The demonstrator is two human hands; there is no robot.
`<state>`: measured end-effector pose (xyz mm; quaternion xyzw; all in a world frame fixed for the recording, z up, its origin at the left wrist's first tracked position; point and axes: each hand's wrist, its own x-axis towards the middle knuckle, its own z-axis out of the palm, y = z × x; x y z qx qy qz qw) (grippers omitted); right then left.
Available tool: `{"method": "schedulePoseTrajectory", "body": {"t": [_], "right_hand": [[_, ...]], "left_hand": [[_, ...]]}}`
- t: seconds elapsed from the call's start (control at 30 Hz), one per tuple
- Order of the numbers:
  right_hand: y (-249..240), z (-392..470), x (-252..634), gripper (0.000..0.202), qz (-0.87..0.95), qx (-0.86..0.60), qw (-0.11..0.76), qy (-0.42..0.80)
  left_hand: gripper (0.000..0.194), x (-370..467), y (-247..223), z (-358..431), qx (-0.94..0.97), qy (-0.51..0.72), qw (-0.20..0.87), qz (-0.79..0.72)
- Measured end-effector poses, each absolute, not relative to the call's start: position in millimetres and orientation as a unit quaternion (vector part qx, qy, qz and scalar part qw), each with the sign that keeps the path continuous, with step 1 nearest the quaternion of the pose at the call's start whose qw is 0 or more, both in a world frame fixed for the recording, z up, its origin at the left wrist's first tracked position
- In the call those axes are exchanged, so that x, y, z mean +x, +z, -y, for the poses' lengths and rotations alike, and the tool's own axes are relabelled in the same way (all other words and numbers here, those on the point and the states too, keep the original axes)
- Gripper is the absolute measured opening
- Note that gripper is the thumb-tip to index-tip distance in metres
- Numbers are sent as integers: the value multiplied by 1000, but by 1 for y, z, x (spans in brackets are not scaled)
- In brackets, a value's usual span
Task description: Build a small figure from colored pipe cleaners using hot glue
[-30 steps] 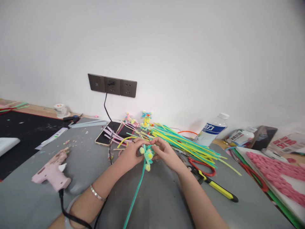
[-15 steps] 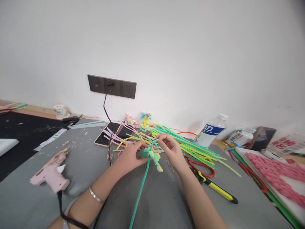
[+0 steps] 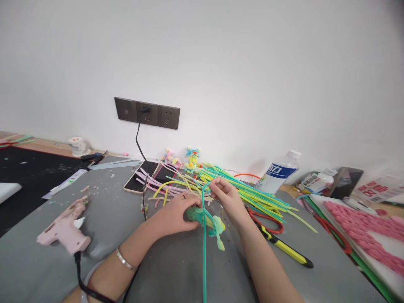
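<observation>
My left hand (image 3: 178,212) is closed around a small green and yellow pipe-cleaner figure (image 3: 216,227), whose limbs stick out to the right of the fingers. A long teal pipe cleaner (image 3: 204,256) is looped over the figure, and its free length hangs down toward me. The fingertips of my right hand (image 3: 224,195) pinch the upper bend of this teal pipe cleaner, just above the figure. Behind both hands lies a pile of yellow, green and teal pipe cleaners (image 3: 252,191). Part of the figure is hidden inside my left hand.
A pink glue gun (image 3: 65,231) with a black cord lies at left. On the right are red-handled scissors (image 3: 268,225), a yellow utility knife (image 3: 290,251) and a bottle (image 3: 279,172). A phone (image 3: 139,179) and two small finished figures (image 3: 192,159) sit toward the wall.
The figure has turned and shifted right and toward me in my left hand, showing more of its body. The teal pipe cleaner's hanging length has swung right and now hangs nearly straight.
</observation>
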<state>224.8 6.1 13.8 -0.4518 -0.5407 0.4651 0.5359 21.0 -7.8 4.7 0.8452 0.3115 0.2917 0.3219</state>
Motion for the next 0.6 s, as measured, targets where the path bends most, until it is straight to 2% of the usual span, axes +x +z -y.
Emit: {"method": "schedulePoseTrajectory", "body": {"t": [0.07, 0.17, 0.3, 0.47, 0.6], "right_hand": [[12, -6, 223, 38, 554, -457, 504, 479], [11, -6, 222, 38, 544, -449, 510, 493], [11, -7, 222, 36, 489, -423, 581, 495], [12, -13, 233, 36, 372, -400, 681, 488], [13, -17, 239, 34, 326, -383, 706, 498]], "left_hand": [[33, 21, 5, 8, 852, 292, 315, -299], [31, 22, 5, 9, 861, 282, 311, -286], [29, 22, 7, 9, 860, 266, 320, -295], [39, 20, 4, 8, 852, 262, 305, -335], [33, 19, -1, 6, 845, 258, 296, -363]]}}
